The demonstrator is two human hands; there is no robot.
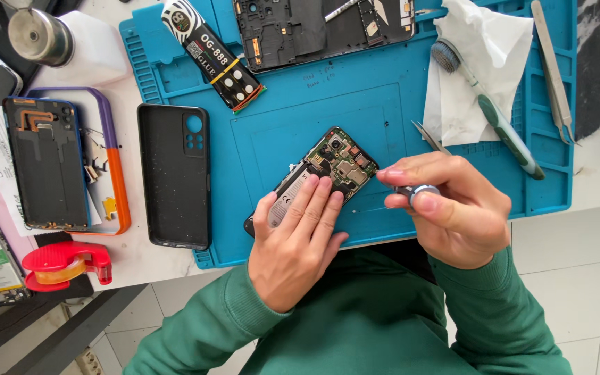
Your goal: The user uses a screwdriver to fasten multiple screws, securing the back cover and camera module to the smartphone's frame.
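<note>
My left hand [296, 239] lies flat, fingers together and stretched out, pressing down on the lower half of an opened phone [338, 163] whose back is off, so its circuit board and camera module show; the phone sits tilted on the blue work mat [383, 104], near the mat's front edge; my right hand [453, 208] is closed around a small screwdriver [417, 191] with a silver cap, pinched between thumb and fingers, its tip hidden but pointed at the phone's right edge; the two hands are close, not touching; behind my right hand, thin tweezers [428, 137] poke out over the mat; farther back a white tissue [477, 69] carries a green-handled brush [501, 121], and a second pair of tweezers [553, 69] lies by the mat's right edge; at the mat's far side rest a black glue tube [213, 55] and another stripped phone frame [321, 24]; left of the mat, on the white tabletop [133, 253], a black phone case [173, 176] lies face up, beside a phone back [46, 163] in an orange-and-purple bumper, with a red tape dispenser [67, 264] nearer me.
</note>
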